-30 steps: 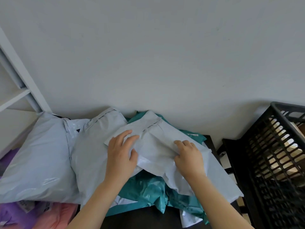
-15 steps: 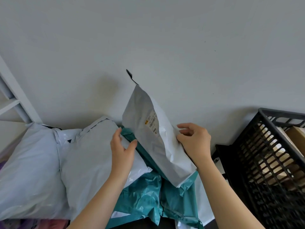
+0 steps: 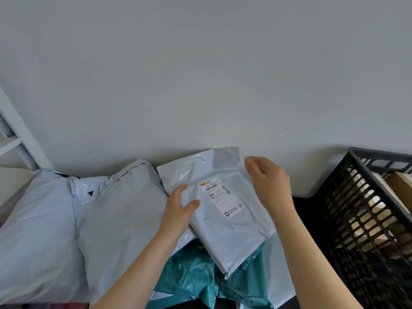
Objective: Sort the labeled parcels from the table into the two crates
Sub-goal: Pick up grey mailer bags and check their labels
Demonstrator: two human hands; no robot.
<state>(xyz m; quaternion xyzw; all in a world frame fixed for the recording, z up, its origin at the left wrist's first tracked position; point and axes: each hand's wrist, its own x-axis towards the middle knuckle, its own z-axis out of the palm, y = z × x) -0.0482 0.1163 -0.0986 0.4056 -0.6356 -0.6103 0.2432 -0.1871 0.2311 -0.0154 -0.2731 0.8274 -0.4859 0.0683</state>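
Labelled parcel (image 3: 223, 237): a pale grey poly mailer lifted over the pile at centre, tilted, its folded flap end toward the wall and its near corner over the teal parcel (image 3: 191, 275).
Label (image 3: 220, 196): faces up – barcodes and a yellow mark show, but the print is too small to read.
Left hand (image 3: 178, 210): grips the parcel's left edge, thumb pressed on top; the fingers below are hidden by the mailer.
Right hand (image 3: 267, 181): at the parcel's upper right edge, back toward the camera, fingers loosely curled (whether they pinch the plastic or merely hover over it, I cannot tell).
Teal parcel: crumpled, mostly covered by the held mailer and the forearms; its lower end is cut off by the frame.
Large grey parcels: one at far left (image 3: 33, 230), one just beside it (image 3: 120, 219), touching; no labels show on the sides in view.
White mailer (image 3: 281, 275): a strip showing under the right forearm, the rest hidden.
Black crate (image 3: 367, 230): at right, cut off by the frame edge – through its slats a cardboard box (image 3: 399, 188) shows, other contents unclear.
Table (image 3: 305, 210): only a dark patch shows between the right arm and the crate.
White shelf frame (image 3: 13, 134): upper left, partly out of frame.
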